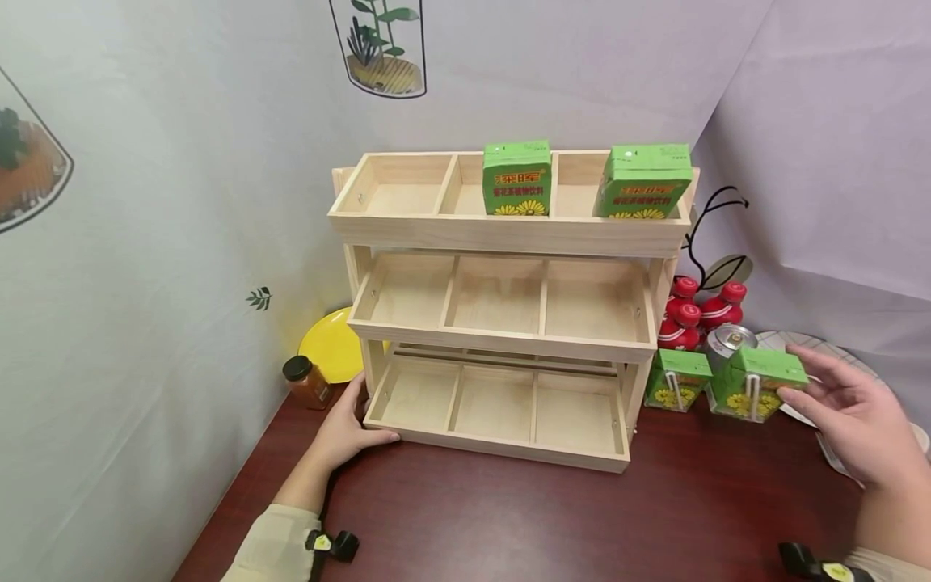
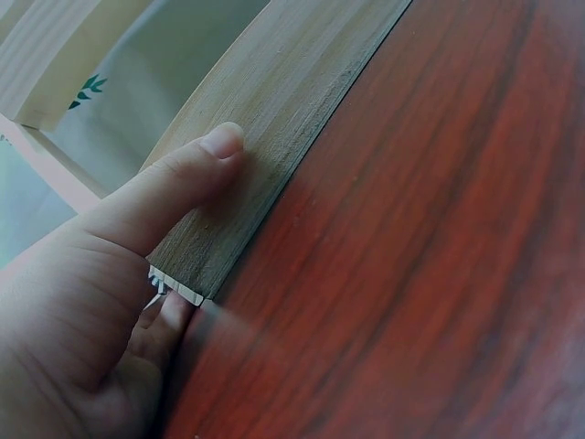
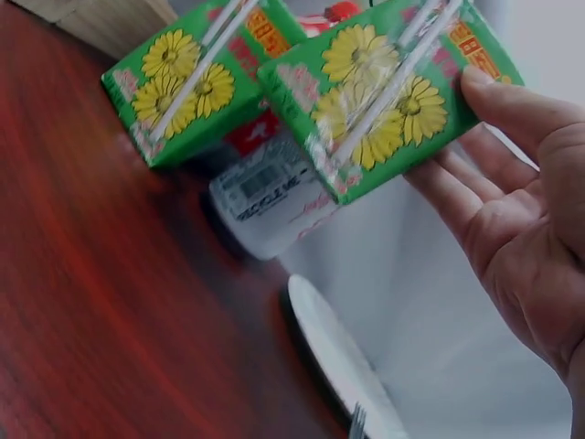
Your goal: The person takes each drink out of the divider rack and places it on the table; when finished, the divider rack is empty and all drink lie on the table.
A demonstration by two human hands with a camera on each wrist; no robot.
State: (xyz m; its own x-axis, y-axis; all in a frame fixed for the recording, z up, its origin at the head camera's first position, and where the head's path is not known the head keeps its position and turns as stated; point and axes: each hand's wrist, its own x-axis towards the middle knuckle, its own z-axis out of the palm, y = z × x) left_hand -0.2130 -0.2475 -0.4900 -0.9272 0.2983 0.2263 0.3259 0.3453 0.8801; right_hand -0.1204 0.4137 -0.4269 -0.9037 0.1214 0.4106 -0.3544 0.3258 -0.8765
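A three-tier wooden display rack stands on the table, each tier split into three compartments. My left hand grips its bottom left corner; in the left wrist view the thumb lies along the front board and the other fingers go round the end. On the right, my right hand holds a green drink carton with a straw on its side, between thumb and fingers. Another green carton stands just left of it. In the top tier sit two more cartons, one in the middle, one at right.
Behind the right-hand cartons are a can and several red bottles. A plate with a fork lies near the right hand. Left of the rack are a yellow plate and a black-capped jar.
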